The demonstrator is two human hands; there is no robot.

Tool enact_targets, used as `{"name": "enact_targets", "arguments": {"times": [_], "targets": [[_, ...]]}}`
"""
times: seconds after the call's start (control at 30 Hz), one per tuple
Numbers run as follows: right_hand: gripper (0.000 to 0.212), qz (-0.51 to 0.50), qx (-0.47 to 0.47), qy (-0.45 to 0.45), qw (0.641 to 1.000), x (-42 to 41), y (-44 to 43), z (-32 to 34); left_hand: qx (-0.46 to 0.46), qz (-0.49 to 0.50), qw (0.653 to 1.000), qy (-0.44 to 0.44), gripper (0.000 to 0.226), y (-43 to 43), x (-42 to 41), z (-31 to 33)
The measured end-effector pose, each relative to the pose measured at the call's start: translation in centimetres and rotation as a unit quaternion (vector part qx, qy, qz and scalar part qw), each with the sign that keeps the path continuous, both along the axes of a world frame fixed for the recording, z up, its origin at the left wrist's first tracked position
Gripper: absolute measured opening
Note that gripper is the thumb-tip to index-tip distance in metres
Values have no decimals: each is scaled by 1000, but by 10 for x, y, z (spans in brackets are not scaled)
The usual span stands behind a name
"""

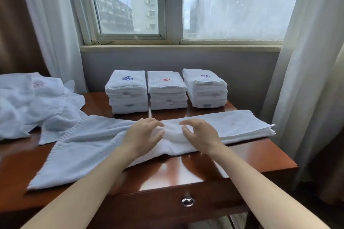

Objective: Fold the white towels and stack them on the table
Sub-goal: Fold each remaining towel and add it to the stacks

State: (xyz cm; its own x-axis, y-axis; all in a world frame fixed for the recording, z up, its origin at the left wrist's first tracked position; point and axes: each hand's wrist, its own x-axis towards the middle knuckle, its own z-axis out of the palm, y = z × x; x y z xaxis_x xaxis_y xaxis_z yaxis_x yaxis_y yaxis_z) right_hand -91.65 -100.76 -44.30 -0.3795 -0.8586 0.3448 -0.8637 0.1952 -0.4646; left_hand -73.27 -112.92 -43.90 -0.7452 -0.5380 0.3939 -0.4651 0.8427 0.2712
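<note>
Now, long towel (232,126): white, stretched across the table (260,160) from side to side in front of the stacks; its right part is doubled into a narrow band reaching the table's right edge, its left part fans out wider and runs slantwise to the near left edge
Towel's middle: puckered up into a soft ridge between the two hands
Left hand (143,134): palm down on the towel's middle, fingers and thumb curled about the left side of the ridge, gripping the cloth
Right hand (201,135): palm down just beside the left one, forefinger arched over and thumb set under the ridge's right side, pinching the cloth
Left stack (127,93): folded white towels at the back of the table, a blue emblem on top
Middle stack (167,92): folded white towels close beside the left stack, a red emblem on top
Right stack (204,90): folded white towels, a purple emblem on top, near the middle stack
Loose heap (33,102): unfolded white towels lying rumpled at the far left, a faint pink emblem showing; one flap reaches the long towel's left part
Drawer (167,204): in the table's front, with a metal ring pull (188,201)
Behind: a window (167,5) flanked by pale curtains (307,61)
</note>
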Motion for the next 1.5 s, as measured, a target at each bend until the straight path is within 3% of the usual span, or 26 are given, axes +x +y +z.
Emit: {"name": "enact_targets", "arguments": {"times": [0.23,0.67,0.87,1.0,1.17,1.3,1.5], "targets": [[30,92,52,-51,993,67,-80,14,17,99,995,21,28,-49,87,-3],[35,116,155,-63,979,145,-210,18,93,217,970,62,24,-114,181,-30],[48,136,104,-100,980,165,-241,17,76,266,953,122,16,-116,190,-34],[53,150,77,-109,980,177,-248,25,43,330,939,80,24,-116,197,-35],[44,170,43,-97,980,190,-243,36,83,322,941,55,19,-116,201,-34],[23,171,30,-84,981,193,-236,48,117,340,933,-2,21,-119,218,-32],[10,219,-9,-73,973,205,-223,53,140,335,932,11,17,-116,225,-28]]}}
